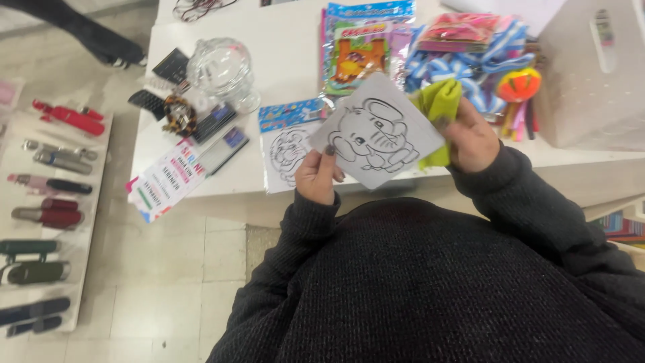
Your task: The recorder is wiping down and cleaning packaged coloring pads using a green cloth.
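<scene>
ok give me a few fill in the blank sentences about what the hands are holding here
1. The white card held between both hands shows a line drawing of an ____.
2. The right hand presses a ____-coloured cloth against the card's edge.
3. The left hand grips the card at its lower ____ corner.
4. On the white table, left of the card, stands a clear ____ jar.

Missing words: elephant; yellow-green; left; glass

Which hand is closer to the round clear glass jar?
Left. The left hand is below and right of the round clear glass jar; the right hand is farther right.
</scene>
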